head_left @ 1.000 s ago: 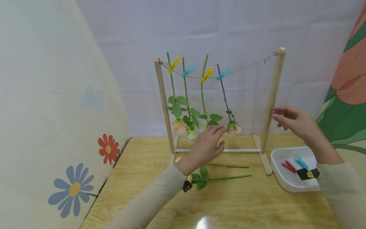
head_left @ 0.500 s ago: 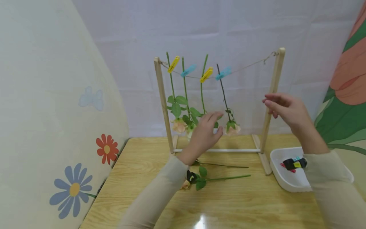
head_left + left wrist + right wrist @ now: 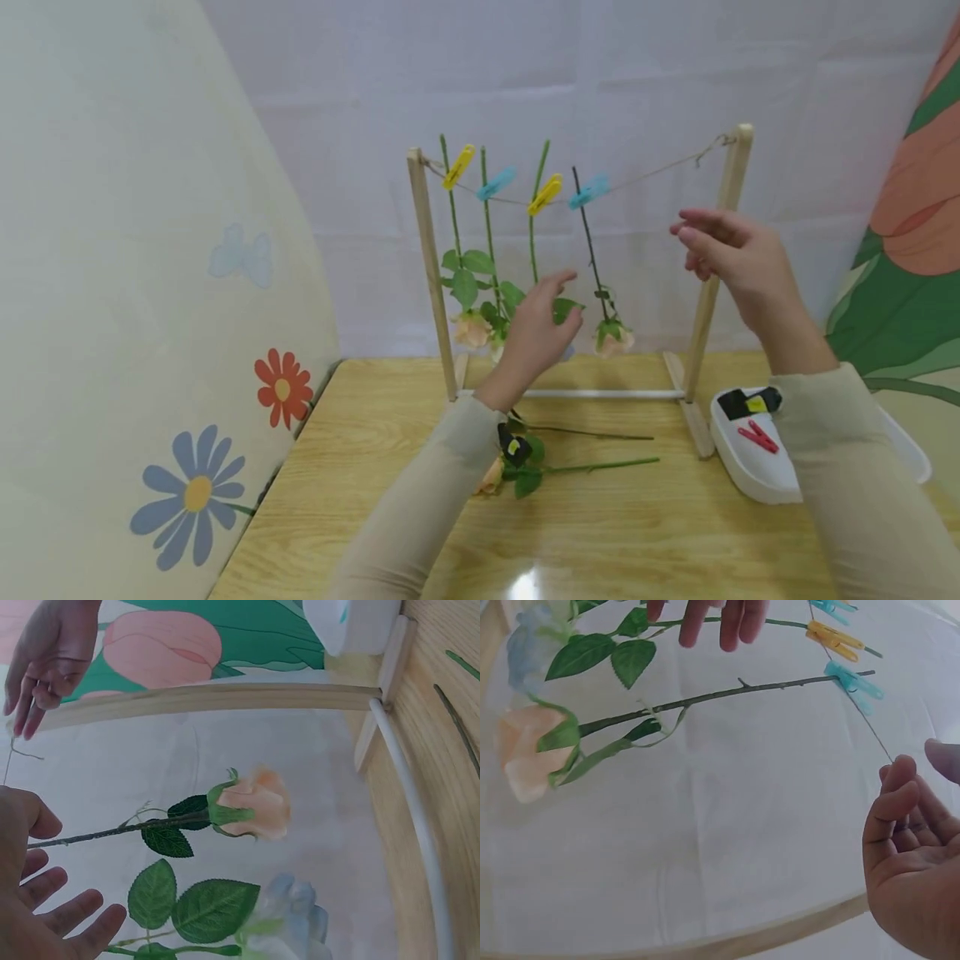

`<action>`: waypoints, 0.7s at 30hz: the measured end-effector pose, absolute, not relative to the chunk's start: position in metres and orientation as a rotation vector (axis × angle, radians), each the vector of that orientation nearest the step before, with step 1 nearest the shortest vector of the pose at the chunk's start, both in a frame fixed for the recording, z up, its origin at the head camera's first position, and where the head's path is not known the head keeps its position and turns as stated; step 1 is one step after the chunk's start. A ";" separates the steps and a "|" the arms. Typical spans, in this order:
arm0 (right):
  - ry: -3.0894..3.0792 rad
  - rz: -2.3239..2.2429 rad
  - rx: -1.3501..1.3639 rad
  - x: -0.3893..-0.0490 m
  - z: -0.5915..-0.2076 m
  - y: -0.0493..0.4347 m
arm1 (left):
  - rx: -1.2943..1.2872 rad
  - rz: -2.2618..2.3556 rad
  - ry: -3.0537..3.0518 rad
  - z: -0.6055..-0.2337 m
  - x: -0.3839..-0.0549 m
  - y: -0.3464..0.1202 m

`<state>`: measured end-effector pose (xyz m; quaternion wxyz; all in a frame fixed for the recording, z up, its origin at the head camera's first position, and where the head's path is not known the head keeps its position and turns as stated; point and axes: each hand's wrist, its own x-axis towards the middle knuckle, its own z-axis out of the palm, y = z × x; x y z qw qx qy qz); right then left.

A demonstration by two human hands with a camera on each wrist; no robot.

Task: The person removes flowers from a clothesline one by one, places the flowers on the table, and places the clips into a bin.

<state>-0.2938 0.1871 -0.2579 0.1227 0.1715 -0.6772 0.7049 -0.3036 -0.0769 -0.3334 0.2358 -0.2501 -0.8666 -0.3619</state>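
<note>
Four flowers [image 3: 472, 331] are hanging head-down within the wooden rack [image 3: 714, 233], their stems being held to its string [image 3: 652, 173] by yellow pegs [image 3: 545, 195] and blue pegs [image 3: 589, 192].

Head view: the left hand [image 3: 534, 332] is hovering in front of the rack's middle, partly covering the blue-white flower [image 3: 567, 352]. The right hand [image 3: 738, 262] is hanging before the rack's right post, with loosely bent fingers holding nothing. A dark stem [image 3: 600, 433] and a green stem [image 3: 611, 464] are lying on the table [image 3: 645, 533] in front of the rack; a red peg [image 3: 759, 436] is waiting in the white tray [image 3: 738, 479], just right of the rack.

Left wrist view: the left fingers are spreading apart and gripping nothing. The dark-stemmed rose [image 3: 251, 806] is hanging inside the rack, its stem passing behind the thumb; contact cannot be told.

Right wrist view: the right thumb is standing away from the fingers, so no pinch is showing. The string is running up to the fingertips; whether they are touching it cannot be told. The end blue peg is gripping the dark stem near its cut end.

Judgement: the work in hand seems to be tending the hung flowers. Good practice: letting the rack settle before touching; turning any stem close to its peg, not by the blossom; keeping the right fingertips off the string unless steadying it; spacing the crowded heads at the rack's left by lifting leaves gently.
</note>
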 end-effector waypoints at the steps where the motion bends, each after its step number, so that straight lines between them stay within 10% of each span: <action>1: -1.971 2.060 0.511 -0.294 -0.256 0.185 | -0.679 -1.011 -2.374 -0.332 -0.305 -0.075; 21: -1.790 2.165 0.569 -0.315 -0.223 0.144 | -0.658 -1.194 -2.456 -0.308 -0.319 -0.055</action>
